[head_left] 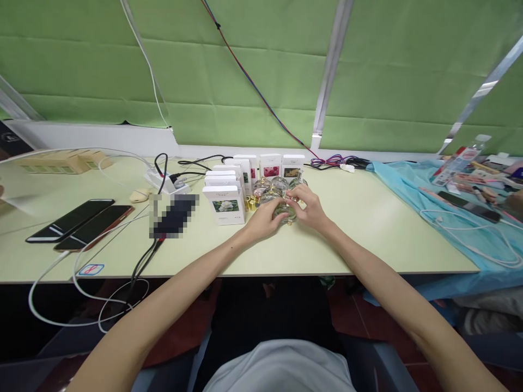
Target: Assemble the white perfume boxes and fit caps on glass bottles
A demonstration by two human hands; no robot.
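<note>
Both hands meet at a round glass bottle (281, 212) that looks like a perfume bottle, at the front of a small cluster on the table. My left hand (265, 219) curls around its left side, fingers bent and thumb toward the front. Over its top right, my right hand (308, 208) is closed in a pinch near the neck; the fingers partly hide the top. More clear bottles (279, 182) with gold or silver necks stand just behind. White boxes with flower pictures surround the cluster, the nearest box (224, 206) standing upright left of my left hand.
On the left lie two dark phones (73, 220), a pixelated device (174, 215), cables and a white power strip (165, 182). Tan boxes (61, 161) sit farther back. At right, a blue cloth (412, 190) bears a plastic bottle (461, 160), another phone (469, 207) and a white cable.
</note>
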